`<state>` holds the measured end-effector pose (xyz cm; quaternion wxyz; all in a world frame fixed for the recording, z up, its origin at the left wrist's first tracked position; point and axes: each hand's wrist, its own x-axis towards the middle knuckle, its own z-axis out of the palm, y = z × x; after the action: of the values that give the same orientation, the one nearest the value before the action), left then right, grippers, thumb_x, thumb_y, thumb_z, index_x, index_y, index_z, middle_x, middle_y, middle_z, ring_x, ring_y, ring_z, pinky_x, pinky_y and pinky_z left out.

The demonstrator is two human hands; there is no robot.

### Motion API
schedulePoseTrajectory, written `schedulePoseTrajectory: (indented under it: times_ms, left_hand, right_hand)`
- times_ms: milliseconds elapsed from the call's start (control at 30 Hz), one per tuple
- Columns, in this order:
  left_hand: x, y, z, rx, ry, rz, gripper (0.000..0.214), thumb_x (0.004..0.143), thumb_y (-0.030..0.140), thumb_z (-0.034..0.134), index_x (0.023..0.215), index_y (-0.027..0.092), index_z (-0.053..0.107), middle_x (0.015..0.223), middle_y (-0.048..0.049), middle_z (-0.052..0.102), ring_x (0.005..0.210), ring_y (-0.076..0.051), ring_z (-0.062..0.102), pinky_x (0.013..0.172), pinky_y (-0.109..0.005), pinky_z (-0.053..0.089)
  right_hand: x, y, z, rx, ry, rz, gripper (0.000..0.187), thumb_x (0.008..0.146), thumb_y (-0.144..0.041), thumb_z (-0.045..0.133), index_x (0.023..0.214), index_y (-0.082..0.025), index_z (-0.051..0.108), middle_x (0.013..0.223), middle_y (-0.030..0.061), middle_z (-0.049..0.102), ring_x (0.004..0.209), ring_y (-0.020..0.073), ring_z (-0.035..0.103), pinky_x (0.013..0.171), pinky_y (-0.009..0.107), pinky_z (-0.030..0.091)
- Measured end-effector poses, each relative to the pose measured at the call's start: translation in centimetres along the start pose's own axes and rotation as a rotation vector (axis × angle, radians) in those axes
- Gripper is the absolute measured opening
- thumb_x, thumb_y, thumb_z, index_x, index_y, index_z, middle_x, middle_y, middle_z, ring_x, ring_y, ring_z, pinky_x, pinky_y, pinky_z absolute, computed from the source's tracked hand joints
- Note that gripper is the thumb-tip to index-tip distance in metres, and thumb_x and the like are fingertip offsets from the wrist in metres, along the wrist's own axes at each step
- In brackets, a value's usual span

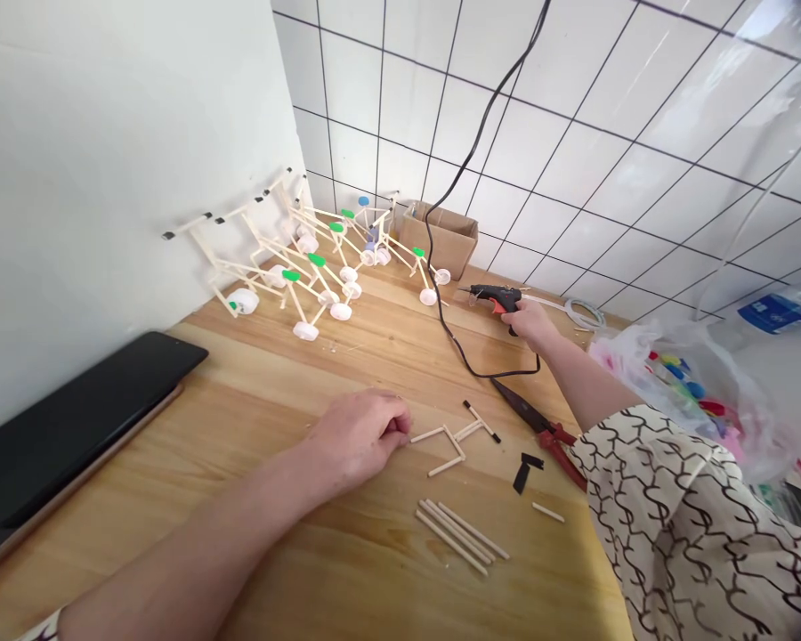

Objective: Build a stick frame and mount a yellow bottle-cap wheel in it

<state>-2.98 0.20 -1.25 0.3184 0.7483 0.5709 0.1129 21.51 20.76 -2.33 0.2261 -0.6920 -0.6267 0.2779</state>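
Observation:
My right hand (pixel 532 324) is wrapped round the handle of a black hot glue gun (pixel 495 295) with a red trigger, its nozzle pointing left. My left hand (pixel 360 436) rests on the table with curled fingers. Its thumb and forefinger tips meet beside the end of a small frame of wooden sticks (pixel 455 440), which has a black-tipped crosspiece. Whether anything is pinched there is hidden. Several loose wooden sticks (pixel 462 536) lie below the frame. Black strips (pixel 526 472) and a short stick (pixel 548 513) lie to their right. Red-handled pliers (pixel 540 429) lie beneath my right forearm.
Several stick-built tricycle models (pixel 294 276) with white wheels and green seats stand back left. A cardboard box (pixel 440 233) is by the tiled wall. The black cord (pixel 440 313) loops over the table. A phone (pixel 86 418) lies left, a plastic bag (pixel 700 383) right.

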Motion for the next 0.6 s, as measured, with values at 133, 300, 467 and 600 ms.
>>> schedulePoseTrajectory:
  times_ms: [133, 300, 467, 600]
  left_hand:
    - [-0.1, 0.1, 0.0, 0.003, 0.005, 0.006, 0.012, 0.075, 0.014, 0.057, 0.072, 0.020, 0.067, 0.076, -0.0012, 0.067, 0.072, -0.017, 0.059, 0.062, -0.025, 0.042]
    - [-0.2, 0.1, 0.0, 0.006, 0.020, 0.010, 0.012, 0.075, 0.015, 0.057, 0.072, 0.021, 0.067, 0.075, -0.0016, 0.067, 0.070, -0.018, 0.059, 0.060, -0.026, 0.041]
    - [-0.4, 0.1, 0.2, 0.003, 0.041, 0.018, 0.011, 0.075, 0.019, 0.057, 0.073, 0.021, 0.068, 0.073, -0.0014, 0.068, 0.067, -0.018, 0.060, 0.059, -0.026, 0.041]
    - [-0.6, 0.0, 0.3, -0.006, 0.061, 0.018, 0.012, 0.075, 0.026, 0.056, 0.072, 0.021, 0.067, 0.069, -0.0002, 0.068, 0.065, -0.017, 0.060, 0.056, -0.026, 0.040]
  right_hand:
    - [0.2, -0.1, -0.1, -0.143, 0.024, 0.049, 0.029, 0.092, -0.030, 0.055, 0.117, -0.016, 0.055, 0.118, 0.0082, 0.058, 0.098, 0.0209, 0.060, 0.082, 0.041, 0.052]
    - [-1.1, -1.2, -0.5, -0.257, 0.126, -0.015, 0.030, 0.092, -0.030, 0.055, 0.118, -0.016, 0.055, 0.119, 0.0086, 0.057, 0.099, 0.0212, 0.060, 0.083, 0.041, 0.051]
    - [-7.5, -3.2, -2.0, -0.244, 0.221, -0.237, 0.026, 0.088, -0.022, 0.057, 0.113, -0.014, 0.057, 0.120, 0.0127, 0.055, 0.109, 0.0261, 0.054, 0.093, 0.046, 0.044]
    - [-16.6, -3.3, -3.3, -0.196, 0.173, -0.426, 0.023, 0.086, -0.019, 0.054, 0.109, -0.021, 0.058, 0.109, 0.0081, 0.060, 0.104, 0.0243, 0.057, 0.089, 0.041, 0.047]
